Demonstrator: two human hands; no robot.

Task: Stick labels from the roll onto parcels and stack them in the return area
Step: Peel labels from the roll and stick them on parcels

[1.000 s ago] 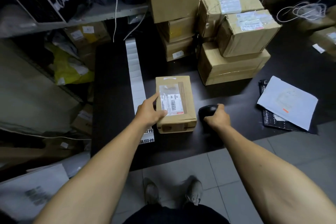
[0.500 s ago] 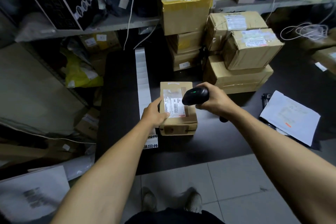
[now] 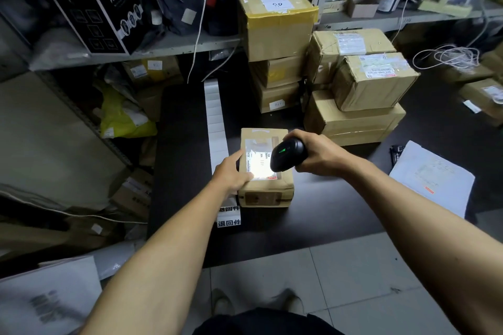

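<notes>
The taped cardboard parcel (image 3: 265,168) looks stiff and light — the left hand (image 3: 231,173) steadies its edge with flat fingers, the right hand (image 3: 317,153) grips a scanner (image 3: 287,154) — best lifted by its long sides.

the black box (image 3: 89,12) on the shelf is showing "promark" and "full face mask". the label strip (image 3: 229,215) on the counter is reading "退回件" twice. the parcel's label (image 3: 258,162) is showing "mx"; the rest is glaring out.
</notes>
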